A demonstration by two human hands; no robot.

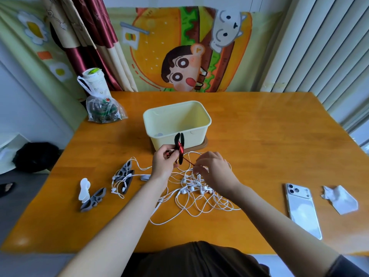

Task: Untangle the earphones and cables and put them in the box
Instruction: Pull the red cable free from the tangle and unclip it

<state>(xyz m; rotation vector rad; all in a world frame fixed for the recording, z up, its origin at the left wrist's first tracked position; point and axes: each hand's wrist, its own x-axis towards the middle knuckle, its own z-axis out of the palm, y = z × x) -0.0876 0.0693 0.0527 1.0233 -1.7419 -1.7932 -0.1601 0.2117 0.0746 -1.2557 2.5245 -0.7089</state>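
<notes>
Head view: your left hand (162,163) is curled round a black winder (178,139) with red cable (180,149) wrapped on it, held up just in front of the yellow box (199,134). Your right hand (214,170) pinches the loose end of that red cable. Under your hands, the white earphones (191,189) lie in a messy heap on the table (259,140), near the box.

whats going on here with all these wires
A person at the table is sorting cables. The left hand holds a black winder upright with a red cable wrapped around it. The right hand pinches that cable's loose end. A tangle of white earphones lies on the table under the hands. The pale yellow box behind them shows no cables inside yet.
</notes>
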